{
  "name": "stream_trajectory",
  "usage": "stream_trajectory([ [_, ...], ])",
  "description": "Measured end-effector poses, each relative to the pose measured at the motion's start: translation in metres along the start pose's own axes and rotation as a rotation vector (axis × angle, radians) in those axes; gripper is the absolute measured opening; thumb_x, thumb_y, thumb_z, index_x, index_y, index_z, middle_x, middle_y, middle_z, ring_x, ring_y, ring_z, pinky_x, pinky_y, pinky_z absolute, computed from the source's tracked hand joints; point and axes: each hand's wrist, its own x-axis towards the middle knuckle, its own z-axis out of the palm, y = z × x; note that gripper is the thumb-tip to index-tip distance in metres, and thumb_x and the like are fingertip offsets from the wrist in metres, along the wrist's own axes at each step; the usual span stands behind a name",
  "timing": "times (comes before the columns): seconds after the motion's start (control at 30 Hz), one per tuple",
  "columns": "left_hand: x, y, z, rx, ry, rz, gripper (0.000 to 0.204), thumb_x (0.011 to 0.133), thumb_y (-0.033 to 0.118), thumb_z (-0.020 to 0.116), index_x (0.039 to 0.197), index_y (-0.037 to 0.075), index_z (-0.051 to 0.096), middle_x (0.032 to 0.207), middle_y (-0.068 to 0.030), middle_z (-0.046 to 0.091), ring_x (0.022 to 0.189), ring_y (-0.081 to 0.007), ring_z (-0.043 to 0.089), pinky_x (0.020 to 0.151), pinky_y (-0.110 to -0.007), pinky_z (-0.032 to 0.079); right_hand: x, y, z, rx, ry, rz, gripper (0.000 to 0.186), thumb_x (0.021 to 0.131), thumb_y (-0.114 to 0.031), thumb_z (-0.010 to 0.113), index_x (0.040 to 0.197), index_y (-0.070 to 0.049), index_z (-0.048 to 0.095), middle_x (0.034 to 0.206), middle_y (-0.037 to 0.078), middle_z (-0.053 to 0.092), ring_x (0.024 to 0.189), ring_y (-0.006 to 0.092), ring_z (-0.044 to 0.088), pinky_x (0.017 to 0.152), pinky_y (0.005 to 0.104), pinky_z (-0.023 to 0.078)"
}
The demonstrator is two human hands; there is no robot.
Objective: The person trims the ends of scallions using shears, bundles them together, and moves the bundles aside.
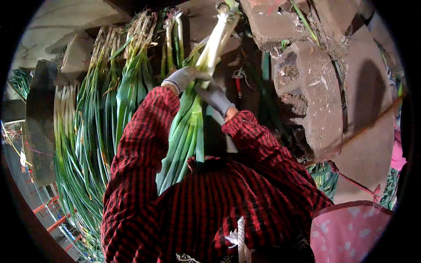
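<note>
A bunch of large green onions (191,111) lies lengthwise before me, white stalk ends pointing away and green leaves running back against my body. My left hand (184,79), in a pale glove, is wrapped round it where white turns to green. Just below and to the right, my right hand (215,97), in a grey glove, closes on the same bunch from the other side. Some of the right fingers are hidden behind the leaves. Beyond the right hand lies a small red-handled metal tool (238,82), its kind too small to tell.
More green onions (94,118) lie in long heaps at my left, roots away from me. A few stalks (174,39) rest at the far edge. Dirt-covered blocks (315,96) stand at the right. A pink patterned cloth (351,232) is at the lower right.
</note>
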Motion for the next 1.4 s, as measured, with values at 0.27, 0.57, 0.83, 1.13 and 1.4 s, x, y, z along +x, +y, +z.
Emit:
stream_trajectory([
  [0.27,-0.026,-0.027,-0.023,-0.084,0.177,0.088,0.042,0.075,0.011,0.074,0.111,0.0,0.056,0.101,-0.0067,0.064,0.088,-0.0153,0.06,0.08,-0.03,0.049,-0.054,-0.076,0.032,0.074,0.037,0.02,0.064,0.088,-0.044,0.059,0.132,0.0,0.043,0.122,0.028,0.055,0.114,0.041,0.054,0.097,0.0436,0.042],
  [0.57,-0.063,-0.044,-0.06,-0.425,0.227,0.269,0.021,0.076,0.014,0.063,0.092,0.001,0.064,0.077,-0.0024,0.063,0.078,-0.0135,0.058,0.08,-0.027,0.046,-0.044,-0.035,0.002,-0.066,-0.03,-0.129,0.049,0.094,-0.041,0.052,0.125,-0.003,0.057,0.12,0.016,0.062,0.114,0.0235,0.056,0.096,0.0322,0.041],
  [0.83,-0.105,0.017,-0.052,-0.432,0.2,0.234,0.037,0.076,0.013,0.064,0.111,0.001,0.059,0.091,-0.0059,0.065,0.08,-0.0154,0.063,0.075,-0.029,0.053,-0.074,-0.122,0.044,-0.153,0.035,-0.315,0.036,0.088,-0.019,0.057,0.113,0.007,0.051,0.089,0.028,0.063,0.082,0.0425,0.062,0.072,0.0477,0.05],
  [1.13,-0.12,0.034,-0.064,0.099,0.433,0.157,0.042,0.068,0.003,0.076,0.108,-0.002,0.063,0.088,-0.007,0.066,0.077,-0.0192,0.063,0.077,-0.032,0.053,-0.092,-0.149,0.049,-0.302,-0.106,-0.492,0.043,0.088,-0.032,0.059,0.108,0.005,0.055,0.09,0.024,0.065,0.086,0.0385,0.064,0.076,0.0451,0.051],
  [1.4,-0.239,0.09,-0.051,0.057,0.345,0.098,0.019,0.079,0.013,0.067,0.095,0.002,0.066,0.082,-0.0067,0.066,0.074,-0.013,0.064,0.072,-0.027,0.052,0.047,-0.176,0.021,1.284,-0.556,-0.073,0.051,0.091,-0.043,0.059,0.126,-0.006,0.055,0.104,0.004,0.064,0.093,0.0211,0.061,0.088,0.0332,0.048],
])
